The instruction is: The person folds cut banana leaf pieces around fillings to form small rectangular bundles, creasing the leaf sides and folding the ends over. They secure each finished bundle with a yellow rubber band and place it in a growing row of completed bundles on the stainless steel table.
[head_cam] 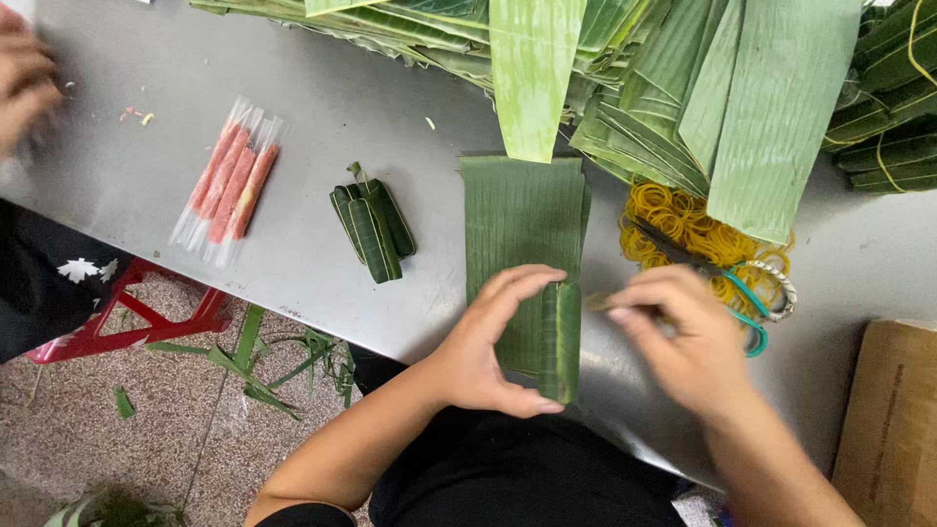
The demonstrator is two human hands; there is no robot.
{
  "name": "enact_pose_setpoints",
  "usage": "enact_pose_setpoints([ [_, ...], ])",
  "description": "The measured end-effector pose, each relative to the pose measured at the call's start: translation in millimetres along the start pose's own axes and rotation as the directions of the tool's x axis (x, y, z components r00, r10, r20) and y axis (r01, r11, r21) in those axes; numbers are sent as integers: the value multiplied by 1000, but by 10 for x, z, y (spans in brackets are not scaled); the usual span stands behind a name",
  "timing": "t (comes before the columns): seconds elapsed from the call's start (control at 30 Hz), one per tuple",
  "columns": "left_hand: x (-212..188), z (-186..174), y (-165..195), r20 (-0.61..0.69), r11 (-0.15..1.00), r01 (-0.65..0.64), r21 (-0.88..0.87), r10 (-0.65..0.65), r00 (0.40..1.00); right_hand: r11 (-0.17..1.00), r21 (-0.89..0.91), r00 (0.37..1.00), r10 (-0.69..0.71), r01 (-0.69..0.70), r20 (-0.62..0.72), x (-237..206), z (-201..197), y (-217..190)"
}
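My left hand (488,351) has its fingers curled over a rolled banana-leaf parcel (559,342), thumb tucked under the near end and fingertips pressing along the top, so the roll is pinned against the flat leaf sheet (517,220) it sits on. My right hand (683,342) is just beside the parcel's right edge, fingers pinched narrowly together near the fold; whether they grip a thin tie or only the leaf edge I cannot tell, since the pinch is slightly blurred.

I judge this to be the rolling and closing step: the parcel is formed at the near end of the sheet, at the table's front edge, but not yet bound. The next move, as I read it, calls for holding the roll tight with the left while the right secures it, without letting the leaf spring open.

Outward from there, a heap of yellow rubber bands (683,229) lies just beyond my right hand, with teal-handled scissors (742,293) on top of it. Three finished green parcels (373,229) sit to the left on the steel table (322,107), and further left some clear-wrapped pink sausages (232,181). Stacked leaf strips (683,78) fill the far side. Another person's hand (24,78) shows at the far left corner.
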State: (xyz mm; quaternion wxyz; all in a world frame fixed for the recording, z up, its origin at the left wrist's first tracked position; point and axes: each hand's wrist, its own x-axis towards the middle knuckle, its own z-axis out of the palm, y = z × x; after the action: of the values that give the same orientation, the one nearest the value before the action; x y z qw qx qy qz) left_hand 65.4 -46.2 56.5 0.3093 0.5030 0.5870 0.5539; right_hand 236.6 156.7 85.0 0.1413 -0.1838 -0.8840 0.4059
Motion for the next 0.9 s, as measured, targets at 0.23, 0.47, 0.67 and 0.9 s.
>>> enact_pose_setpoints([
  [0.23, -84, 36, -55, 106, 369, 186, -911, -227, 968, 845, 486, 942, 59, -224, 331, 166, 480, -94],
  [0.47, -99, -232, 214, 32, 877, 107, -469, -104, 994, -53, 898, 896, -109, -437, 430, 229, 481, 173],
  [0.67, 92, -252, 48, 56, 782, -81, 618, 59, 997, 481, 774, 900, 84, -412, 428, 49, 389, 84],
  [0.9, 23, -166, -134, -46, 713, 247, -657, -364, 930, 946, 286, 935, -231, 152, 268, 79, 347, -210],
])
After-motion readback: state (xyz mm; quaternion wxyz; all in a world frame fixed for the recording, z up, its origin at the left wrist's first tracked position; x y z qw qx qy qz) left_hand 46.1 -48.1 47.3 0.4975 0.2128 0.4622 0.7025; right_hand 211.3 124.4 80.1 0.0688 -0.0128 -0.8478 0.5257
